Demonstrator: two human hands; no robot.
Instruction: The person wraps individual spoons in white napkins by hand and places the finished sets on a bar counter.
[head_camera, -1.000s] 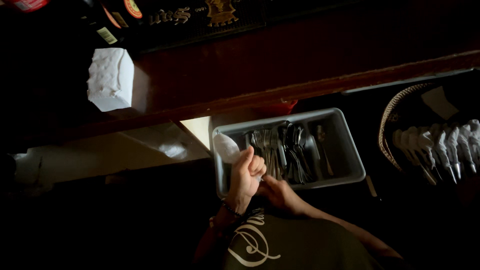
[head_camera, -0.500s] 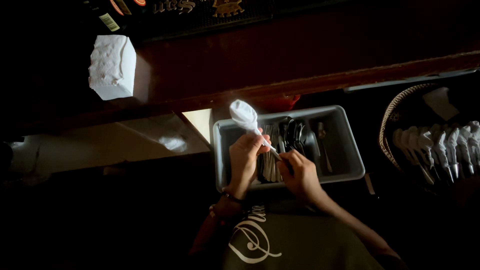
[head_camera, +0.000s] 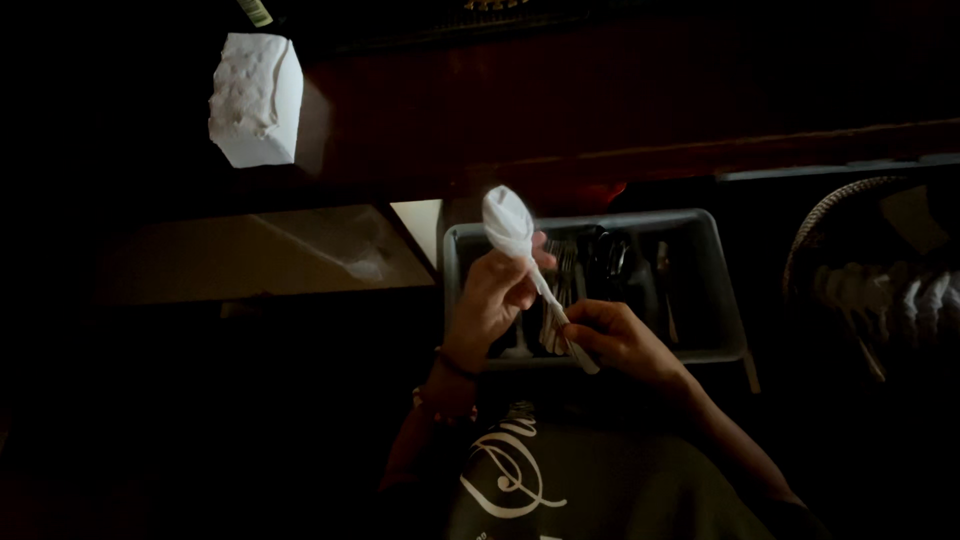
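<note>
My left hand (head_camera: 492, 300) grips a spoon wrapped in a white paper napkin (head_camera: 510, 224), with the wrapped bowl end pointing up and away. My right hand (head_camera: 620, 340) pinches the lower end of the same wrapped spoon, where the napkin is twisted thin along the handle. Both hands hover over the near left part of a grey cutlery tray (head_camera: 715, 300). Several forks and spoons (head_camera: 600, 270) lie loose inside that tray.
A stack of white paper napkins (head_camera: 255, 98) sits on the dark wooden counter at upper left. A wicker basket (head_camera: 830, 235) at right holds several napkin-wrapped cutlery pieces (head_camera: 895, 300). A pale surface (head_camera: 270, 255) lies left of the tray. Much of the scene is dark.
The hands came up out of the tray with the spoon. The wrapped end rose and tilted away, and my right hand slid down to the handle end.
</note>
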